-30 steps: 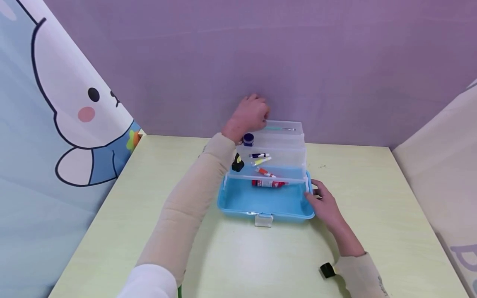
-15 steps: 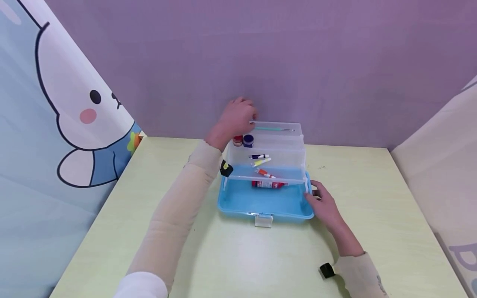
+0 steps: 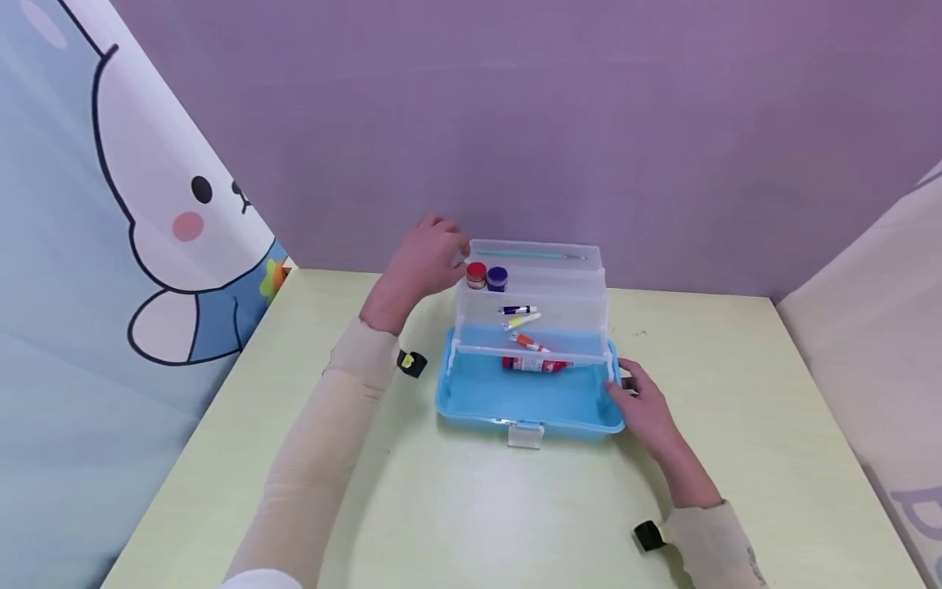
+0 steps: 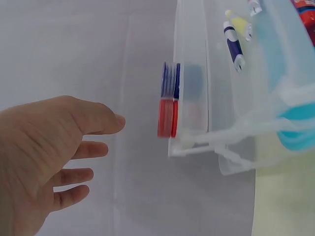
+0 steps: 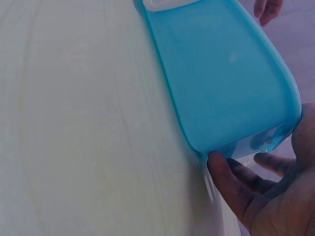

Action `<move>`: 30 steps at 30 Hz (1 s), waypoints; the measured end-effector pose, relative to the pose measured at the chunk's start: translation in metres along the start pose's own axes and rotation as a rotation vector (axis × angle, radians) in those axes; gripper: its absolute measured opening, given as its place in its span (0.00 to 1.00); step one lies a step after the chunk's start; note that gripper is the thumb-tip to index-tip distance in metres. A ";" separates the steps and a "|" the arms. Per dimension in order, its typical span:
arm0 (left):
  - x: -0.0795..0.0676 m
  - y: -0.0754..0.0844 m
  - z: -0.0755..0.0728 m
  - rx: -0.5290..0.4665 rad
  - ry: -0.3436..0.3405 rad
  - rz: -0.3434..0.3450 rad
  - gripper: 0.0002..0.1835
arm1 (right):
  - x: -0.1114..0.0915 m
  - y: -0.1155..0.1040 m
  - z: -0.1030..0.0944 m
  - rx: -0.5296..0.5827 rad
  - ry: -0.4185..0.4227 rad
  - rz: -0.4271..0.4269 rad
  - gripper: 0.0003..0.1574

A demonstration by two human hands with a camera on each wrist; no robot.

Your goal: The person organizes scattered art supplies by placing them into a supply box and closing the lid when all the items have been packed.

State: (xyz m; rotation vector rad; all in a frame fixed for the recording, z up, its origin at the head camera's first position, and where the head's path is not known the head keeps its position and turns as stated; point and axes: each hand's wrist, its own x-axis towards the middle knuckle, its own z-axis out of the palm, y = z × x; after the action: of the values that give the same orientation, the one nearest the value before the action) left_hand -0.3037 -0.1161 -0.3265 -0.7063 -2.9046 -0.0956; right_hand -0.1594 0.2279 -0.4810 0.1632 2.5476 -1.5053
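My left hand [image 3: 430,258] holds nothing, at the back left corner of the clear upper tray [image 3: 589,282]. In the left wrist view its fingers are loosely extended, apart from the red-lidded jar [image 4: 168,118] and the dark-blue-lidded jar [image 4: 170,80], which stand side by side in that tray. A mint-green paintbrush [image 3: 530,254] lies behind the jars. My right hand [image 3: 649,413] grips the right rim of the blue storage box [image 3: 500,398], thumb over the edge. In the right wrist view the thumb [image 5: 229,184] touches the box's corner.
A lower clear tray [image 3: 574,315] holds a purple marker [image 3: 518,310], a yellow marker [image 3: 521,321] and an orange marker [image 3: 529,342]. A red bottle [image 3: 533,365] lies in the box behind its front latch [image 3: 526,436]. A purple cloth [image 3: 589,139] hangs behind the pale table [image 3: 721,393].
My left hand has moved left and slightly down, away from the paintbrush, which now shows along its length. The red-lidded jar has come into full view. My right hand stays at the box's rim.
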 end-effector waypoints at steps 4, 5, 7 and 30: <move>-0.020 -0.007 0.005 -0.040 0.045 -0.031 0.11 | 0.002 0.001 -0.001 -0.005 -0.004 -0.001 0.34; -0.025 -0.010 0.006 -0.051 0.051 -0.044 0.11 | 0.002 0.001 -0.002 -0.005 -0.005 -0.003 0.34; -0.035 -0.015 0.009 -0.064 0.056 -0.066 0.11 | 0.002 0.001 -0.003 -0.005 -0.007 -0.003 0.35; -0.163 -0.059 0.100 -0.559 -0.150 -0.210 0.13 | 0.003 0.001 -0.005 0.016 -0.031 0.010 0.39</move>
State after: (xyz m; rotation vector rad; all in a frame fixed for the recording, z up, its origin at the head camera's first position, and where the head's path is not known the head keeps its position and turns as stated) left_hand -0.2014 -0.2320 -0.4533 -0.4842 -3.1010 -0.9428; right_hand -0.1629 0.2327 -0.4799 0.1535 2.5079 -1.5131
